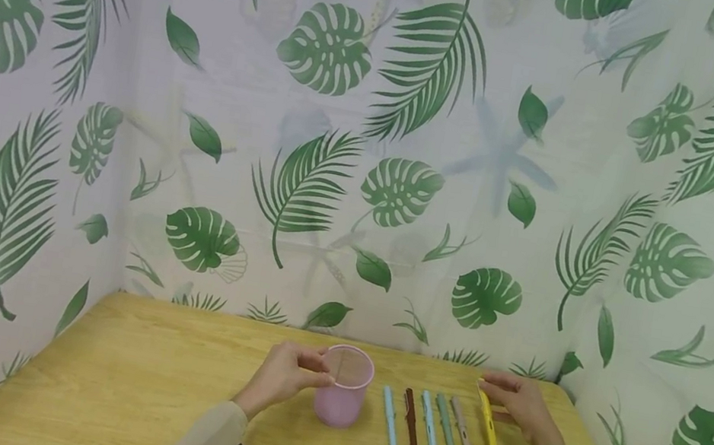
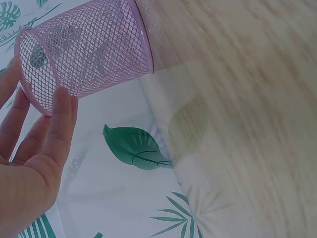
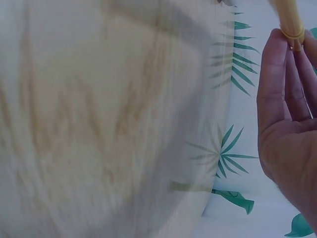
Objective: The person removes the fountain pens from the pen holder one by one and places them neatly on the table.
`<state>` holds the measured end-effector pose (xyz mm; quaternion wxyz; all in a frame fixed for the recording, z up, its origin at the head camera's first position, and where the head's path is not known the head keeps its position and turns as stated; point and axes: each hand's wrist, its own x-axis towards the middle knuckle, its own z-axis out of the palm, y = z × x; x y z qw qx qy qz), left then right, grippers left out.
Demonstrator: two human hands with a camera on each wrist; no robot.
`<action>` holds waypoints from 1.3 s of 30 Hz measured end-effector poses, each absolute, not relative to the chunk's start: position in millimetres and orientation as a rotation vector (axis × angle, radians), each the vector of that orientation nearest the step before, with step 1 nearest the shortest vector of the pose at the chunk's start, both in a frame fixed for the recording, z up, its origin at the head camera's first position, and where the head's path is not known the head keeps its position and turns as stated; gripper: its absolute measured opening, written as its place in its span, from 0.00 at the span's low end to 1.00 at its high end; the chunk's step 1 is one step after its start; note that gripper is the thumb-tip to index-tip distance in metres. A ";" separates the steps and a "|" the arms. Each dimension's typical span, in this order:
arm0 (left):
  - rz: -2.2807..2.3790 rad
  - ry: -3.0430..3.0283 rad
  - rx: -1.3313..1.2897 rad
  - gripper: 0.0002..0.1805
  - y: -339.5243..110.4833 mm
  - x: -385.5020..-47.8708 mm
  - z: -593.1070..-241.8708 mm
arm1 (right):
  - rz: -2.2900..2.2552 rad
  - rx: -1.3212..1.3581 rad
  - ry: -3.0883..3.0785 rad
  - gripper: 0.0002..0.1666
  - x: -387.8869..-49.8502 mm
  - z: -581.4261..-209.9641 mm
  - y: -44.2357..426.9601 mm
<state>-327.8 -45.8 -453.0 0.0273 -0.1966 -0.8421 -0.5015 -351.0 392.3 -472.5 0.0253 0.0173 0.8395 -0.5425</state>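
A pink mesh pen holder (image 1: 340, 404) stands upright on the table. My left hand (image 1: 289, 375) grips its rim from the left side; in the left wrist view, thumb and fingers (image 2: 60, 119) lie about the rim of the holder (image 2: 99, 52). Off to the right, my right hand (image 1: 523, 407) pinches a yellow pen (image 1: 490, 431) by its upper end. The pen slants, its lower end toward the table's front; whether that end touches the wood I cannot tell. The right wrist view shows the fingertips on the pen's end (image 3: 291, 25).
Between the holder and the yellow pen several pens lie side by side: a light blue one (image 1: 390, 426), a dark brown one (image 1: 412, 427), another light blue one (image 1: 431, 430), a green one (image 1: 448, 434) and a greyish-pink one (image 1: 465, 437). Leaf-patterned sheets (image 1: 333, 196) rise behind the wooden table (image 1: 154, 377).
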 end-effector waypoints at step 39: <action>-1.549 -2.585 -0.649 0.09 -46.8 -329.1 -451.7 | -1.396 0.154 2.679 0.24 -360.0 -494.2 382.4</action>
